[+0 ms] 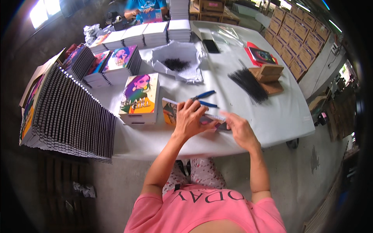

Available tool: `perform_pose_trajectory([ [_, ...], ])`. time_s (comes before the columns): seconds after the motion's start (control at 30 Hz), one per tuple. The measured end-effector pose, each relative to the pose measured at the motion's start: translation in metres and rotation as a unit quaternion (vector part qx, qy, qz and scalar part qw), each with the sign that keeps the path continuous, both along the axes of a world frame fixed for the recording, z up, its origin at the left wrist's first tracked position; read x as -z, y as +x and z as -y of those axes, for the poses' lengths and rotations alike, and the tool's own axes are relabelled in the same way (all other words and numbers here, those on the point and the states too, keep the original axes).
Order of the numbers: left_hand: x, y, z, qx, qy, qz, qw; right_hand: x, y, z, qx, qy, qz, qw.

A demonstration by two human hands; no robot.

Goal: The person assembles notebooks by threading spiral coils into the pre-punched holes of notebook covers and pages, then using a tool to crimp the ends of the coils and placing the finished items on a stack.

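Note:
My left hand (190,118) is closed on a notebook (169,111) with a colourful cover, held tilted near the table's front edge. At the notebook's right end is my right hand (241,131), its fingers curled and its forefinger smeared by motion. Whether it pinches anything there cannot be made out. Just beyond the notebook lie blue-handled pliers (203,95). To the left of my left hand stands a stack of notebooks (138,95), the top cover showing a woman with coloured hair.
Spiral-bound notebooks (74,112) stand piled at the left. Black plastic coils (248,86) lean by a wooden block (271,73) at the right. Crumpled white wrapping (196,62) holds black clippings (176,64). A phone (211,46) lies farther back. A person (145,7) works across the table.

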State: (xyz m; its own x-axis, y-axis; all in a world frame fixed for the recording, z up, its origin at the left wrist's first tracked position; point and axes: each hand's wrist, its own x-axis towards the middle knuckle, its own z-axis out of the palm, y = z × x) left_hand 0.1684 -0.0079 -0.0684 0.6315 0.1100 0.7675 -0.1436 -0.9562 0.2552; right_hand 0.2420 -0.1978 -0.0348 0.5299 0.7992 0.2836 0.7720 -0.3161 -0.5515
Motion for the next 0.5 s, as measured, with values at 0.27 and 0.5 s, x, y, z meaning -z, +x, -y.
perform_pose_trajectory([
  [0.27,0.015,-0.004,0.005,-0.070,0.015,0.061,0.996,-0.005,-0.007,0.010,0.020,0.100,-0.099,0.990],
  [0.5,0.020,0.001,0.002,-0.046,-0.017,0.067,0.997,-0.012,0.019,0.007,-0.046,-0.018,-0.259,0.964],
])
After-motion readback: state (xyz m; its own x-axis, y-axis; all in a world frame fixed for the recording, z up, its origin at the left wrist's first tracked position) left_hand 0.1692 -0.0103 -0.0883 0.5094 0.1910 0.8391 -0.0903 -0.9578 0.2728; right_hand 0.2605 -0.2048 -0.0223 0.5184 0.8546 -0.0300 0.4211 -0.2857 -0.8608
